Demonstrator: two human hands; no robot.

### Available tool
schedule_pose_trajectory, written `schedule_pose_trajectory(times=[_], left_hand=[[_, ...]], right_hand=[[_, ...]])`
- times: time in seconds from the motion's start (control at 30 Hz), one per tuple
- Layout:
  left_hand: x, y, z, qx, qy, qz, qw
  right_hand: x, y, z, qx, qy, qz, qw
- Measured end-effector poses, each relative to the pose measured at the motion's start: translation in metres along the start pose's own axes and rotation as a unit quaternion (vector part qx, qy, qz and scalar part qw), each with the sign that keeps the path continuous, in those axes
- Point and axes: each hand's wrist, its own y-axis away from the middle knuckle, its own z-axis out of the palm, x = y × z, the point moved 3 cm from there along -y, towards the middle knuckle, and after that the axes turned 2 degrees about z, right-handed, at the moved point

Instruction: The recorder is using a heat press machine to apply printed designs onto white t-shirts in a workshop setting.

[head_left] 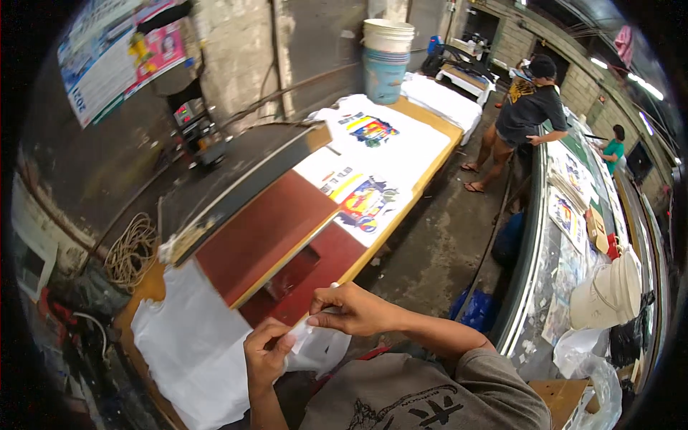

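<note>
Near the front edge of the table, both my hands are raised close together, fingertips pinched. Between them is a small white strip (302, 334), too small and partly hidden to name more exactly. My left hand (266, 352) grips its lower end. The thumb and forefinger of my right hand (358, 309) close on the other end, and a white tip shows above that forefinger. Beyond my hands a reddish-brown board (269, 240) rests raised over the red surface of the table. White fabric (190, 344) drapes over the near end, left of my hands.
White fabric with colourful prints (365, 201) covers the table's far part, with stacked buckets (385, 64) behind. Coiled rope (132, 251) hangs at left. Right of the aisle, a long bench holds printed pieces and a white bucket (605, 292). One person (530, 107) stands at that bench; another is farther back.
</note>
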Motion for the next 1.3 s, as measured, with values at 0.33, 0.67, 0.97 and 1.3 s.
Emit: schedule_pose_trajectory(times=[0.33,0.67,0.97,1.3], left_hand=[[-0.017,-0.112,0.171,-0.051,0.058,-0.103,0.992],[-0.043,-0.182,0.242,-0.096,0.203,-0.142,0.964],[-0.063,-0.26,0.29,-0.115,0.177,-0.145,0.967],[-0.093,-0.286,0.329,-0.327,0.005,-0.141,0.934]], right_hand=[[0.088,0.066,-0.158,0.22,-0.102,0.038,0.97],[0.118,0.07,-0.256,0.191,-0.188,0.005,0.963],[0.149,0.058,-0.331,0.248,-0.079,0.129,0.957],[0.157,0.034,-0.391,0.1,0.33,-0.09,0.934]])
